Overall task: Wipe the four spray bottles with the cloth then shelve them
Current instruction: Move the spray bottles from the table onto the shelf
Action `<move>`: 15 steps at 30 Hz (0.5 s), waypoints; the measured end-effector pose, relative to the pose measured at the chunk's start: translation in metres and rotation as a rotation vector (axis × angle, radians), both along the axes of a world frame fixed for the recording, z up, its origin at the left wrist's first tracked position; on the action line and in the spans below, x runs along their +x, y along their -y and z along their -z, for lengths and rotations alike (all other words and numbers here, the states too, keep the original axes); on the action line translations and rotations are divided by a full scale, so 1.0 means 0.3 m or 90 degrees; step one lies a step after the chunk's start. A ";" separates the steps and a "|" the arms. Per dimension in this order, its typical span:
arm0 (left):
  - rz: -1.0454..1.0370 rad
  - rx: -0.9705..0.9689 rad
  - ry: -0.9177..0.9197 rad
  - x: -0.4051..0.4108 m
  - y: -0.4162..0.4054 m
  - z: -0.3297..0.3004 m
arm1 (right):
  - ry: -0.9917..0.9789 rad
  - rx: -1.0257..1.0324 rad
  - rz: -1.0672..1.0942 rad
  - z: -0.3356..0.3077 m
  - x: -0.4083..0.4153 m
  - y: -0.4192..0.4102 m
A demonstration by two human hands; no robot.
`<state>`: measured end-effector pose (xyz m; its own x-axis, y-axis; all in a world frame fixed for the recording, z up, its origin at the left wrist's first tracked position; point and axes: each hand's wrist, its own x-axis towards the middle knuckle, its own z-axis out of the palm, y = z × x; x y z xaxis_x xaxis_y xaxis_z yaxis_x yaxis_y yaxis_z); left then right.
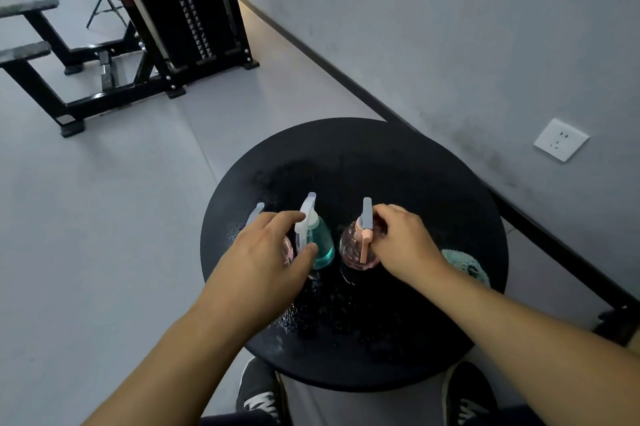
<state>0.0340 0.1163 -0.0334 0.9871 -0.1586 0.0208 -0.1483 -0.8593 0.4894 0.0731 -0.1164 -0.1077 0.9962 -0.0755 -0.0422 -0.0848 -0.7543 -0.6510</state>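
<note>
Three bottles visible, all on wet tabletop point(398, 155); left hand point(266, 252) fingers clamp teal bottle point(320, 245), right hand point(401, 242) fingers pinch pink bottle point(353, 249) neck; cloth point(465, 263) lies idle beside; nothing shelved, judging mid-task.

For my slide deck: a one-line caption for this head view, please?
Both hands reach spray bottles on a round black table: left hand at the teal bottle, right hand at a pink bottle.

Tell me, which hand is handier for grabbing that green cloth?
The right hand: the cloth lies just beside its wrist on the table, while the left hand is across the bottles.
</note>
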 end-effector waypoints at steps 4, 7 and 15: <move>0.005 -0.001 0.007 -0.001 0.008 -0.010 | 0.019 0.002 0.011 -0.063 -0.051 0.024; 0.024 -0.016 0.028 -0.004 0.020 -0.030 | 0.023 0.019 0.022 -0.133 -0.105 0.045; 0.060 -0.097 0.145 -0.108 0.043 -0.168 | 0.081 0.037 0.066 -0.380 -0.364 0.116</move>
<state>0.0016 0.1034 0.0169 0.9354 -0.2282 0.2700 -0.3450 -0.7559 0.5564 -0.0361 -0.1513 0.0063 0.9808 -0.1798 0.0760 -0.0751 -0.7068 -0.7035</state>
